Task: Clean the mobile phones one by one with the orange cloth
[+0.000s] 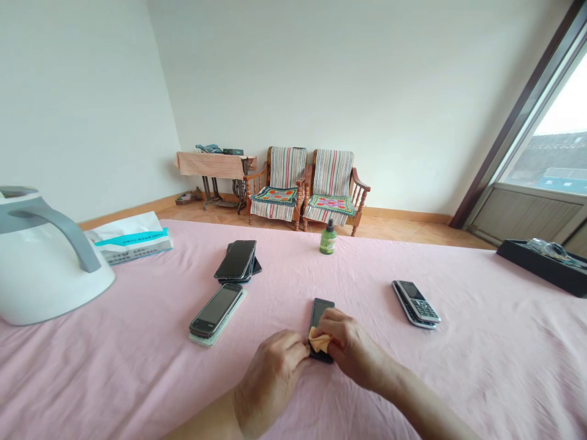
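A black phone (320, 311) lies flat on the pink tablecloth (137, 366) in front of me. My right hand (351, 345) presses a small yellow cloth (318, 340) onto the phone's near end, fingers closed over the cloth. My left hand (270, 373) rests curled against the phone's near left edge, steadying it. The phone's lower half is hidden under both hands.
A green spray bottle (328, 238) stands beyond the phone. Two stacked dark phones (237, 261) and another phone pair (216, 313) lie to the left, keypad phones (415, 303) to the right. White kettle (43, 256) and paper packet (131, 238) at left; black tray (543, 266) far right.
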{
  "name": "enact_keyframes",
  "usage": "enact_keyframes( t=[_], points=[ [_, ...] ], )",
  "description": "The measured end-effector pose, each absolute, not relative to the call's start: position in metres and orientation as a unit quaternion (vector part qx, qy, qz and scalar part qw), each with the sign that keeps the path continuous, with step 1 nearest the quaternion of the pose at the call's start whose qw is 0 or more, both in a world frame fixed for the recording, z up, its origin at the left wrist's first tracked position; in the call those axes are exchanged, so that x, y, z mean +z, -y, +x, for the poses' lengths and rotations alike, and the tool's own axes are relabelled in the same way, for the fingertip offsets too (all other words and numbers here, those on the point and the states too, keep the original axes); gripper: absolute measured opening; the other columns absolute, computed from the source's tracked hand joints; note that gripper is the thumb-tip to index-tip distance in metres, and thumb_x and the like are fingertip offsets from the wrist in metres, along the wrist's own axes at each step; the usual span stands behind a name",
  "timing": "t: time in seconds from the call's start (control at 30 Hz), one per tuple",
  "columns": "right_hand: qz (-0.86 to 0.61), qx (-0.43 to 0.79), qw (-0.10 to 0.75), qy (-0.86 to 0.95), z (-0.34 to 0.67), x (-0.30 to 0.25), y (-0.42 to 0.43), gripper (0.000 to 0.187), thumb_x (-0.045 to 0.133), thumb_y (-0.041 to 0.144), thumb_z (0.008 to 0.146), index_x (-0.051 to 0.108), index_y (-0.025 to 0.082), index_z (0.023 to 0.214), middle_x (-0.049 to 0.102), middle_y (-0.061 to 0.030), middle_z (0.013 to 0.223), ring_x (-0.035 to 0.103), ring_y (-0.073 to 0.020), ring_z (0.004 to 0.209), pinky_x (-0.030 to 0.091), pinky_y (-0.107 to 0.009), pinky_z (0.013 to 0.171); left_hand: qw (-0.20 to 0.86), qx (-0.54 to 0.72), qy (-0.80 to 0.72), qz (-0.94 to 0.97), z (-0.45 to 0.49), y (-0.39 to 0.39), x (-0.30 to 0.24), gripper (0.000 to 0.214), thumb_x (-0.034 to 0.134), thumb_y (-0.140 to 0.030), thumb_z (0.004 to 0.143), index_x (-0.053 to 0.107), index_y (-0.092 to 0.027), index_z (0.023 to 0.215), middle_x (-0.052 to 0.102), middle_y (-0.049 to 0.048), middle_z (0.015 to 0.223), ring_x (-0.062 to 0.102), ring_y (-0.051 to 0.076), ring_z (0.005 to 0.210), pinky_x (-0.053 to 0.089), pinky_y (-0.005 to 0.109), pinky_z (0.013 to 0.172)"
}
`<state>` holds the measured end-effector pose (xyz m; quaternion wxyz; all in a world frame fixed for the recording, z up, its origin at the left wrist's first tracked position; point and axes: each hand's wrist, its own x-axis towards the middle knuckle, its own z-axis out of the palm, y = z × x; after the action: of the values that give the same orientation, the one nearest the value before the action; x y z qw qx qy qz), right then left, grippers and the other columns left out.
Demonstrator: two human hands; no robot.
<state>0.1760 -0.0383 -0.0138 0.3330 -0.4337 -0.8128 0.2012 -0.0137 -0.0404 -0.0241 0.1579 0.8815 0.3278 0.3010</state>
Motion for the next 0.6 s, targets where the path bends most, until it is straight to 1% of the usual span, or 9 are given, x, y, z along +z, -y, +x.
enact_keyframes(
  t=[0.1,0.2,0.33,0.43,0.53,0.6],
  points=[
    [-0.446,0.178,0.353,0.803,0.175,-0.019,0.017,0.035,0.042,-0.008,0.066,0.063,0.017,0.075,0.057,-0.0017,0.078,0.053,-0.0134,0.076,0.04,-0.023,0.068,0.119,0.305,-0.325,0.887,-0.013,0.039,-0.026,0.023,0.047,-0.008,0.085,0.065,-0.019,0.076,0.063,0.003,0.076,0.058,0.016,0.074,0.046,0.024,0.067],
    [-0.465,0.164,0.364,0.79,0.178,-0.022,0.012,0.031,0.043,-0.007,0.067,0.062,0.017,0.072,0.056,-0.0016,0.076,0.053,-0.0133,0.073,0.04,-0.024,0.067,0.094,0.306,-0.327,0.889,-0.012,0.037,-0.027,0.022,0.049,-0.008,0.085,0.065,-0.018,0.074,0.062,0.0028,0.075,0.057,0.016,0.074,0.044,0.025,0.067],
    [-0.448,0.192,0.352,0.799,0.176,-0.019,0.041,0.033,0.042,-0.009,0.067,0.061,0.018,0.073,0.054,-0.0009,0.076,0.053,-0.0131,0.074,0.04,-0.022,0.065,0.088,0.289,-0.34,0.891,-0.012,0.038,-0.025,0.019,0.053,-0.007,0.084,0.062,-0.017,0.071,0.062,0.0016,0.072,0.054,0.017,0.074,0.04,0.028,0.069],
    [-0.441,0.208,0.333,0.807,0.173,-0.016,0.056,0.035,0.042,-0.01,0.067,0.062,0.018,0.076,0.054,-0.0013,0.078,0.053,-0.0132,0.076,0.04,-0.022,0.066,0.084,0.29,-0.342,0.89,-0.01,0.039,-0.023,0.02,0.051,-0.007,0.085,0.06,-0.017,0.07,0.06,0.0008,0.069,0.052,0.017,0.071,0.037,0.03,0.067],
    [-0.451,0.182,0.345,0.802,0.173,-0.017,0.038,0.032,0.043,-0.008,0.069,0.062,0.017,0.074,0.055,-0.002,0.078,0.052,-0.0137,0.076,0.04,-0.023,0.066,0.067,0.299,-0.33,0.893,-0.008,0.04,-0.025,0.024,0.048,-0.007,0.087,0.06,-0.017,0.069,0.06,0.0009,0.068,0.05,0.016,0.07,0.036,0.031,0.069],
    [-0.468,0.154,0.355,0.794,0.173,-0.02,0.014,0.031,0.044,-0.008,0.068,0.062,0.016,0.073,0.054,-0.0017,0.075,0.052,-0.0138,0.074,0.04,-0.024,0.067,0.055,0.297,-0.328,0.895,-0.008,0.041,-0.026,0.024,0.048,-0.006,0.086,0.061,-0.017,0.069,0.06,0.0009,0.068,0.051,0.016,0.07,0.036,0.032,0.071]
  ],
)
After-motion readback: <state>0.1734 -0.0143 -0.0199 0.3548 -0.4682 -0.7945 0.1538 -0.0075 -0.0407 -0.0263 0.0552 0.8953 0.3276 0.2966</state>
